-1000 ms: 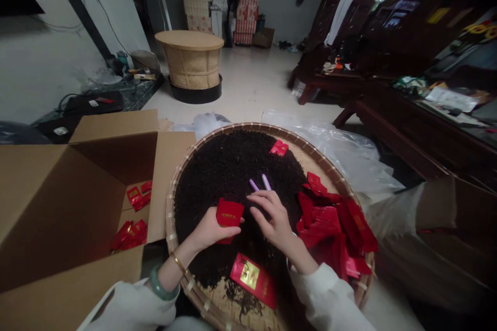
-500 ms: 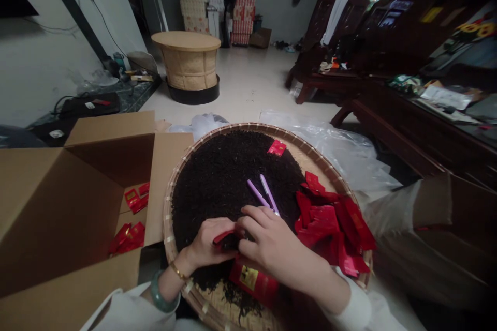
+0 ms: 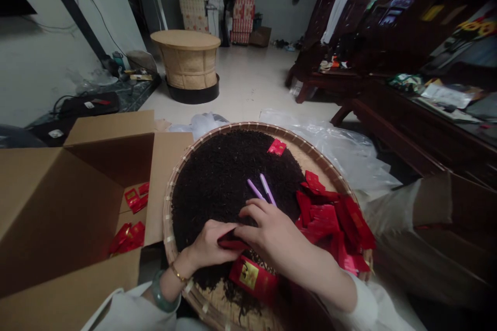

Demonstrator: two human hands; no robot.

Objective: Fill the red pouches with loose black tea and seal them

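My left hand (image 3: 212, 245) is closed around a small red packet (image 3: 231, 241), its dark mouth spread open. My right hand (image 3: 267, 227) has its fingers apart over that packet, one of them touching its mouth. Below my right hand, a red packet with a gold label (image 3: 249, 275) lies in the round woven tray (image 3: 167, 222). Dark, thin loose leaves (image 3: 217, 176), looking like tea, cover much of the tray. Two purple pens (image 3: 267, 189) lie on the leaves just beyond my right hand.
A heap of red packets (image 3: 326, 217) lies on the tray's right side. One small red packet (image 3: 277, 147) rests near its far rim. At left stands an open cardboard box (image 3: 171, 181) with several red packets inside. Clear plastic sheeting (image 3: 341, 150) lies behind the tray.
My right hand's fingers have spread and lifted slightly from the packet. In my left hand the packet has tilted, and its mouth shows wider.
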